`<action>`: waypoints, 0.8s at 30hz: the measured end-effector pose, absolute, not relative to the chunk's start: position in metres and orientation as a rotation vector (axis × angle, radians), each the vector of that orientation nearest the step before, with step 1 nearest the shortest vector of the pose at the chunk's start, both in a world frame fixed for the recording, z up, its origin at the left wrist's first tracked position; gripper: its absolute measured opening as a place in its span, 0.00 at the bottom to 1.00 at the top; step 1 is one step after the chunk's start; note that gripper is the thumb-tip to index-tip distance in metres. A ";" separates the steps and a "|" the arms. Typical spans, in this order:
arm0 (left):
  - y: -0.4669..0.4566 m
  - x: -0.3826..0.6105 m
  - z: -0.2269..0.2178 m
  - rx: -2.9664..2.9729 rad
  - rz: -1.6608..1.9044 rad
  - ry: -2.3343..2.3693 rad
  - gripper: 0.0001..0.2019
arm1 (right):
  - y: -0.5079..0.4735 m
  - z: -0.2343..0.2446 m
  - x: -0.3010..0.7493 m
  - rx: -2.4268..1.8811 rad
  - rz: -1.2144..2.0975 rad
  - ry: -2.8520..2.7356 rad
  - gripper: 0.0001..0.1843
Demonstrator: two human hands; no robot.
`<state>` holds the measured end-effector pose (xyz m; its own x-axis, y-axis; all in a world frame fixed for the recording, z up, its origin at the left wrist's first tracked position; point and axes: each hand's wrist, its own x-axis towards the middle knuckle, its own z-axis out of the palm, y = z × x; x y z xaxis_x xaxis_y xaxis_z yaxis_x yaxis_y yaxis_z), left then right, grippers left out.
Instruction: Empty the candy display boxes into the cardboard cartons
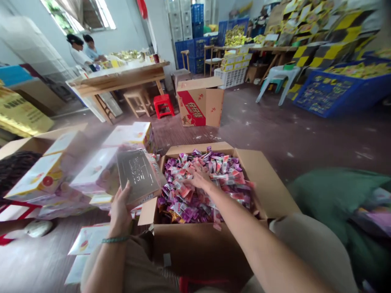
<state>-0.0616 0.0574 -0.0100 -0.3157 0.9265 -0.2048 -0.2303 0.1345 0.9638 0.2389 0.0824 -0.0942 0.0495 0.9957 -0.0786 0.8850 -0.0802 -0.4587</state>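
My left hand [120,203] grips the near edge of a small rectangular box [139,173]. The box is tilted, with a brownish, shiny face towards me and white reflections across it. In front of me stands an open carton [189,240] heaped with small purple and pink packets [189,209]. My right hand [199,178] reaches into this heap, its fingers apart among the pink packets; the fingertips are partly hidden and blurred. The left-hand box hangs just beside the carton's left flap [148,211].
Stacked white printed boxes [94,171] stand at the left. Flat printed cartons [88,240] lie on the floor below them. Beyond are a brown carton [200,103], a red stool [164,106], and a wooden table [122,79] with two people behind it. A blue crate [317,91] stands right.
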 end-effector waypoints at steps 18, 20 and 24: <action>0.074 -0.063 -0.002 0.552 1.566 1.140 0.10 | 0.070 -0.144 0.205 -1.866 0.497 -2.494 0.48; 0.073 -0.058 0.001 0.549 1.580 1.095 0.10 | 0.057 -0.137 0.209 -1.841 0.483 -2.560 0.46; 0.072 -0.054 0.006 0.749 1.533 0.997 0.13 | 0.018 -0.117 0.218 -1.790 0.499 -2.618 0.36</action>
<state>-0.0539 0.0722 0.0060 -0.1942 0.9795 -0.0539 -0.4462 -0.0393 0.8940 0.2177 0.0180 -0.1167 -0.3763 0.8977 -0.2292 0.9191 0.3304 -0.2148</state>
